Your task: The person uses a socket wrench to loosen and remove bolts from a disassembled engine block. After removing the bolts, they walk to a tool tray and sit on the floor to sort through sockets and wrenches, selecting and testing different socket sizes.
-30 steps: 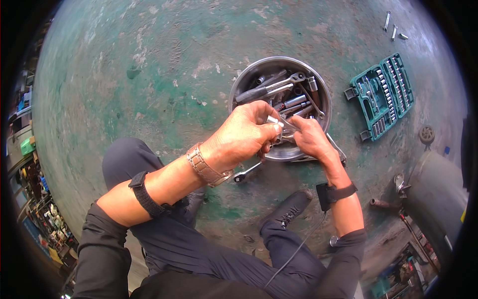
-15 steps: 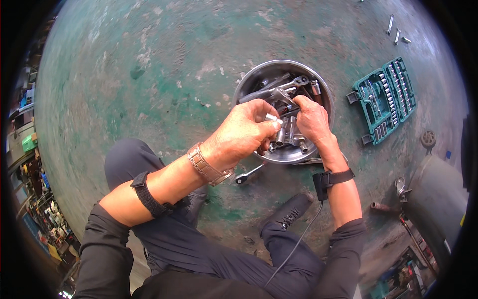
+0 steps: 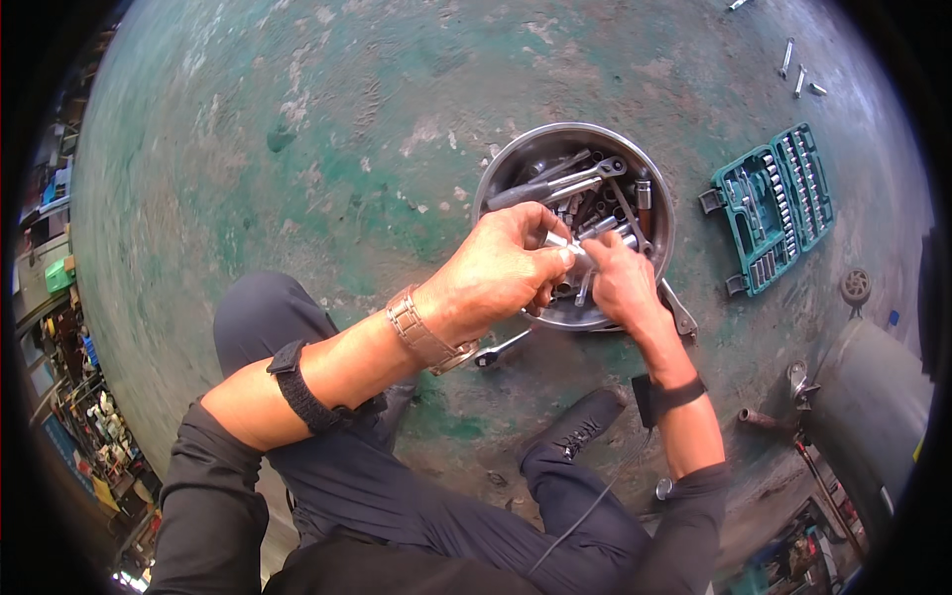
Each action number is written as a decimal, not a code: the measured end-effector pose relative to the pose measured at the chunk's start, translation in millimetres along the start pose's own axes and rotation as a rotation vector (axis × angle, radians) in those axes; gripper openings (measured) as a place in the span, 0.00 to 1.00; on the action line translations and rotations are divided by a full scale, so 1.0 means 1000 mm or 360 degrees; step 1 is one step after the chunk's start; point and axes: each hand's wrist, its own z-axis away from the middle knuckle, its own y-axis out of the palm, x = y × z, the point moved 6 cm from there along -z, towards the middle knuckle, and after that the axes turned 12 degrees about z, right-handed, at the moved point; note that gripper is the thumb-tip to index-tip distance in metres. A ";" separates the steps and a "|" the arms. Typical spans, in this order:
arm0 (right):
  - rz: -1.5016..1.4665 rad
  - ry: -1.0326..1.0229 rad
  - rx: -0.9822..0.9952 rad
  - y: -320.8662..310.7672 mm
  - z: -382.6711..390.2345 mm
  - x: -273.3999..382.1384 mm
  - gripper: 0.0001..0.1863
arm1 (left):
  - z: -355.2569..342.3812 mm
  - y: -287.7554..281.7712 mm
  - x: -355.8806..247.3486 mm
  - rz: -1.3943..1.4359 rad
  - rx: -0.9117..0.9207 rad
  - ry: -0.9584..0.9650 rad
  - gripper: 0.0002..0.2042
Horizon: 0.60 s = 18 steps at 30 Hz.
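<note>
Item: sorting tools over metal bowl [image 3: 496, 178]
Our left hand [image 3: 496, 273] and right hand [image 3: 620, 283] pinch one small silver socket [image 3: 557, 241]; next we need a steady pull

Between my fingers, a shiny silver socket [image 3: 557, 241]. Below my grip, a grey steel bowl [image 3: 516, 169]; right of it, a teal socket case [image 3: 746, 233]; under everything, patchy green floor [image 3: 297, 129].

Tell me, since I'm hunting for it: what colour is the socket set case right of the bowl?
Teal green; the open socket set case shows best in the head view.
</note>
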 end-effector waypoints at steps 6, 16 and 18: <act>-0.0148 -0.0025 -0.0071 -0.004 0.025 0.005 0.16 | -0.002 0.001 0.003 -0.0031 0.0008 -0.0013 0.08; 0.0021 -0.0224 0.0065 -0.003 0.041 0.029 0.19 | -0.006 0.001 0.005 -0.0039 -0.0006 0.0016 0.09; 0.0046 -0.0258 0.0106 0.000 0.042 0.032 0.18 | -0.006 0.001 0.005 -0.0018 -0.0010 0.0003 0.08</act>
